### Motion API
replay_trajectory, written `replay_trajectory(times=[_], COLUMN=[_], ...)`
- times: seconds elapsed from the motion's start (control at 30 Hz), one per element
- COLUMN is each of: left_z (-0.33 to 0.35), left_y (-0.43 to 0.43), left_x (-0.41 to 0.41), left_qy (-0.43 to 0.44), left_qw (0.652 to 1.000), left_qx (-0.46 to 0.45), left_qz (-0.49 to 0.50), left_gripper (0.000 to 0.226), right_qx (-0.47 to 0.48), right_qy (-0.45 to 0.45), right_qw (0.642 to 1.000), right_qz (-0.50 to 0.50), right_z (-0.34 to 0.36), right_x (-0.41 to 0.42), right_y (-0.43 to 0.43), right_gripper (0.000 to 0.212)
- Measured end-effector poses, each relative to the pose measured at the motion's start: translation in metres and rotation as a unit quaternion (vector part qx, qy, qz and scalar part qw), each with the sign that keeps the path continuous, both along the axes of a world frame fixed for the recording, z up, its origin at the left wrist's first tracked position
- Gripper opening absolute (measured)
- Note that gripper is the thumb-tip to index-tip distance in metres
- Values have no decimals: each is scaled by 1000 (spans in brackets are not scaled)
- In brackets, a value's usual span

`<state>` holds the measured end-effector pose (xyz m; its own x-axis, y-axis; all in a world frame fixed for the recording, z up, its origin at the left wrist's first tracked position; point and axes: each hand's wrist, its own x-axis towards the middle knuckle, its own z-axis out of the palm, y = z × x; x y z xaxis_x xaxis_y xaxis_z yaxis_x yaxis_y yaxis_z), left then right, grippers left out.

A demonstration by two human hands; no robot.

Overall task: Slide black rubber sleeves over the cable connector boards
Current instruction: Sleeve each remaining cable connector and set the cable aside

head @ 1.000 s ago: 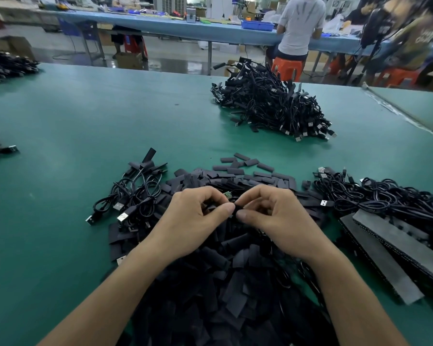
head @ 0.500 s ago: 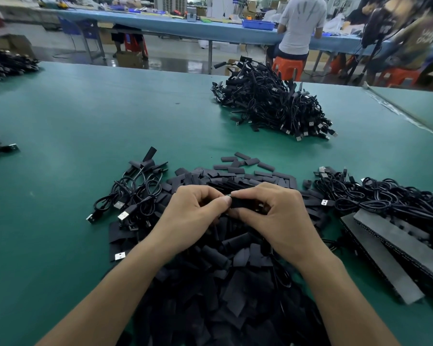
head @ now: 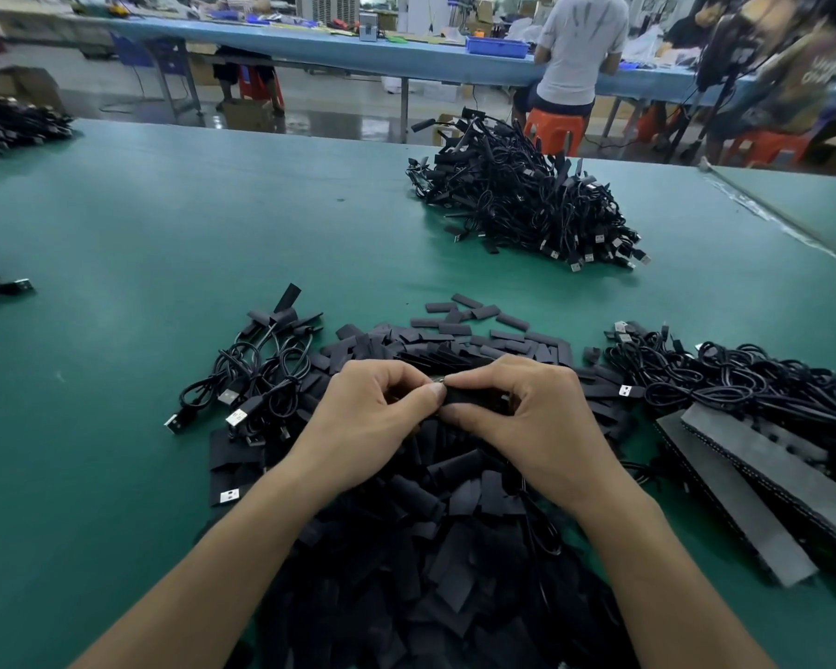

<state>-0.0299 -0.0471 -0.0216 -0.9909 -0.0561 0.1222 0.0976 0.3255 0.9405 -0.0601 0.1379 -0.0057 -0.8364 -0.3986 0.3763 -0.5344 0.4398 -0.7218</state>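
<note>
A flat black rubber sleeve (head: 474, 395) lies crosswise between the two hands, just above the big heap of loose black rubber sleeves (head: 435, 548) that covers the near middle of the green-topped work table (head: 165, 243). The right hand (head: 527, 422) has its thumb and fingers closed around the sleeve's body. The left hand (head: 363, 427) pinches at the sleeve's left end, where a small glint of metal (head: 439, 380) shows between the thumb and forefinger of both hands; whether that is the connector board itself cannot be told, since the fingers hide most of it. The fingertips of the two hands touch there. To the left of the heap lies a small tangle of coiled black cables with silver USB plugs (head: 257, 379), partly resting on the sleeves. To the right lies a larger bundle of black cables (head: 754, 379), and in front of it are long grey foam-topped strips (head: 763, 480) stacked at an angle. Farther across the table sits a tall pile of black cables (head: 522, 200). Beyond the table's far edge, a person in a light grey shirt (head: 582, 45) sits on an orange plastic stool (head: 553, 130) at a long blue workbench (head: 358, 50).
</note>
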Motion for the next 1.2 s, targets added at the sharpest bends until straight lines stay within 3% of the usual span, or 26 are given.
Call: replay_trajectory(times=[0.13, 0.23, 0.37, 0.47, 0.77, 0.93, 1.2], left_z=[-2, -3, -1, 2, 4, 4, 5], left_y=[0, 0, 1, 2, 3, 3, 1], left_x=[3, 4, 6, 6, 6, 6, 6], left_qy=[16, 11, 8, 19, 18, 15, 31], left_qw=[996, 992, 989, 988, 990, 989, 990], left_qx=[-84, -120, -141, -138, -130, -134, -124], left_qz=[20, 33, 45, 60, 59, 54, 57], left_gripper=[17, 14, 9, 4, 9, 5, 4], right_qx=[41, 71, 301, 365, 346, 274, 223], right_qy=[-60, -32, -76, -142, -48, -70, -100], right_qw=[997, 993, 930, 898, 904, 929, 928], right_qz=[-6, -93, -195, -202, -246, -239, -280], right_z=[-1, -4, -9, -12, -7, 1, 4], right_x=[-3, -16, -44, -60, -51, -41, -31], right_y=[5, 12, 15, 12, 11, 9, 16], right_gripper=[18, 14, 38, 47, 24, 23, 21])
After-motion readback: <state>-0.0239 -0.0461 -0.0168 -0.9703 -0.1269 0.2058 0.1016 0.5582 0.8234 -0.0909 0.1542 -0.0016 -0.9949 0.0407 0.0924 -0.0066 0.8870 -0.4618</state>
